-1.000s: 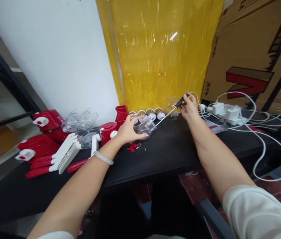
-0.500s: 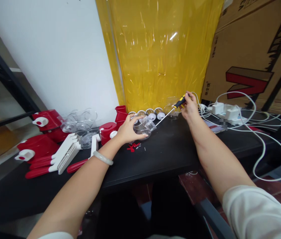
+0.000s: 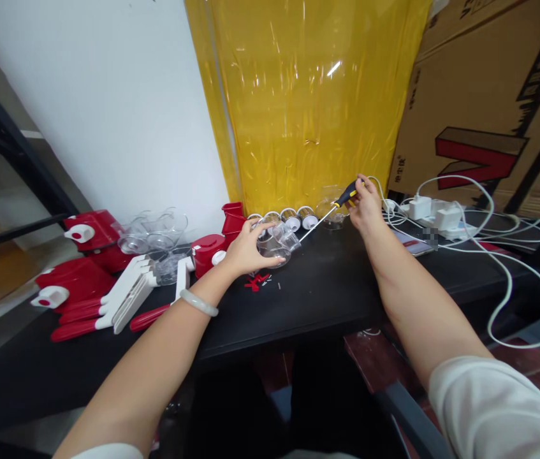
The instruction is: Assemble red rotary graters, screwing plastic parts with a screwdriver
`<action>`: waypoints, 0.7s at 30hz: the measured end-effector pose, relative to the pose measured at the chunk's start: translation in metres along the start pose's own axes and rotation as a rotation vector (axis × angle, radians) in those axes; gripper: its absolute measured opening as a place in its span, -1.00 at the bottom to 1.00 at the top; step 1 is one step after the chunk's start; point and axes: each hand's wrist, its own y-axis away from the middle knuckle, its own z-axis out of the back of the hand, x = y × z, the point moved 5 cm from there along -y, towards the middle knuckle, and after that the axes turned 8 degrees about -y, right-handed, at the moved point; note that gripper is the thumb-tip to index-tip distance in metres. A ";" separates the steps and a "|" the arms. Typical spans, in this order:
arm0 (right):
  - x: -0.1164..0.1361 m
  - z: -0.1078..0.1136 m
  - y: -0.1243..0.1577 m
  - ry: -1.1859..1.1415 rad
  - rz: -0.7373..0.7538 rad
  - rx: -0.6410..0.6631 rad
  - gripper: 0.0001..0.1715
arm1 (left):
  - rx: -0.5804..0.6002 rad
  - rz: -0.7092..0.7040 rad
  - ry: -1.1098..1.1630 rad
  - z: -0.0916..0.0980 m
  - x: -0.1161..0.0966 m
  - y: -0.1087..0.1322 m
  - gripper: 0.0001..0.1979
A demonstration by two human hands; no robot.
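Note:
My left hand (image 3: 247,250) is closed over a clear plastic container (image 3: 279,245) lying on the black table (image 3: 317,293). My right hand (image 3: 366,205) pinches the black-and-yellow handle of a screwdriver (image 3: 331,210). Its thin shaft slants down to the left, with the tip at the clear container. A small red part (image 3: 256,282) and tiny screws lie just in front of my left hand. A pale bangle sits on my left wrist.
Red and white plastic parts (image 3: 107,287) and clear cups (image 3: 152,231) are piled at the left. Small silver-capped pieces (image 3: 298,218) stand in a row by the yellow film (image 3: 308,95). White chargers and cables (image 3: 446,220) sprawl at the right, before cardboard boxes (image 3: 494,108).
Almost nothing has moved. My right hand has turned the screwdriver handle slightly; my left hand keeps its hold on the clear container.

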 end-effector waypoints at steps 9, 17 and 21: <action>-0.004 -0.005 0.003 -0.058 -0.067 0.014 -0.71 | -0.010 -0.004 0.005 0.000 0.000 0.000 -0.12; 0.000 -0.001 0.001 0.037 0.024 -0.040 -0.62 | -0.004 -0.004 0.015 0.001 0.000 0.000 -0.12; -0.001 0.000 0.000 0.054 0.013 -0.057 -0.62 | -0.005 -0.001 0.017 0.001 0.000 0.000 -0.12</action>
